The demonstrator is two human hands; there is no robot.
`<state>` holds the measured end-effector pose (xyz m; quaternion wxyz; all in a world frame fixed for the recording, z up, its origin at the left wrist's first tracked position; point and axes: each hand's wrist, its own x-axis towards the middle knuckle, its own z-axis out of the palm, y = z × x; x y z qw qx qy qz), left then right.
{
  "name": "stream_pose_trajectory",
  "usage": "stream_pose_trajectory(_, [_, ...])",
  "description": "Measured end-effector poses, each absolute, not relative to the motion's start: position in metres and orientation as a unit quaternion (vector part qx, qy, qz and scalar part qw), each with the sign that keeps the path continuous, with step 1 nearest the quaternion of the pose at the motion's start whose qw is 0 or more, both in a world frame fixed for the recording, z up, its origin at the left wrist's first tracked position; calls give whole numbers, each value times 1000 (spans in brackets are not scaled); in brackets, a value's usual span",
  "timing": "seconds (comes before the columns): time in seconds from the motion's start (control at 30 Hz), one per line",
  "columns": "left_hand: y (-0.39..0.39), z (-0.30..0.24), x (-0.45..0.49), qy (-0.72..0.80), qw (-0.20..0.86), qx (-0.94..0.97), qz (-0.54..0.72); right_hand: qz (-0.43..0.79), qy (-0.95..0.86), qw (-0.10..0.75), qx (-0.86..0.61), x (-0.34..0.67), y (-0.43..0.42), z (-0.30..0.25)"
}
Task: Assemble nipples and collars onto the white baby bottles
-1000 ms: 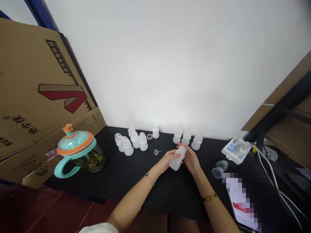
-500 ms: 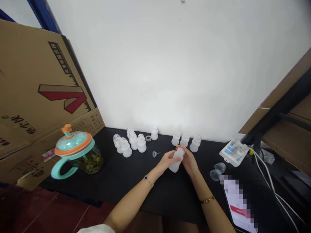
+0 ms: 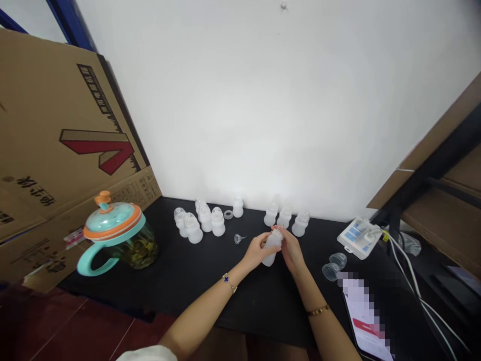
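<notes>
A frosted white baby bottle (image 3: 269, 256) leans in front of me over the black table, its neck tilted away toward the wall. My left hand (image 3: 259, 250) is closed around its body. At the neck, my right hand (image 3: 292, 250) has its fingers closed on the rim from the right side; what exactly they pinch there is partly hidden. To the left lie a clear silicone nipple (image 3: 239, 238) and a pale ring (image 3: 228, 214). Behind the ring stands a bottle (image 3: 238, 208) by the wall. Two clear domed caps (image 3: 331, 272) rest to the right.
Several capped bottles (image 3: 193, 230) stand at left, and three more (image 3: 300, 224) near the wall at right. A teal-lidded jug (image 3: 141, 245) is on the left beside a cardboard box (image 3: 41, 125). A power strip (image 3: 358, 238) with cables and a phone (image 3: 366, 321) occupy the right.
The view has shifted slightly. Both hands stay on the same bottle, with the fingers at its neck moved a little.
</notes>
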<state>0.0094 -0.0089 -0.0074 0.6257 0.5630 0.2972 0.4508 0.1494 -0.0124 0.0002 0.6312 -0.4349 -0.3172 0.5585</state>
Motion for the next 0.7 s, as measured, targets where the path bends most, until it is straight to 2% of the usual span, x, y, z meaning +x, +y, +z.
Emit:
stream_pose_trajectory(0.37, [-14,-10,10,399,502,623,449,543,-304,637,-454,147,-12,0])
stream_pose_trajectory(0.47, [-14,-9,12,377,534,607,452,549,-310,638,-441,148,-12,0])
stream_pose_trajectory(0.7, [-12,-6,12,272,709,476,443,606,-315,606,-409,146,-17,8])
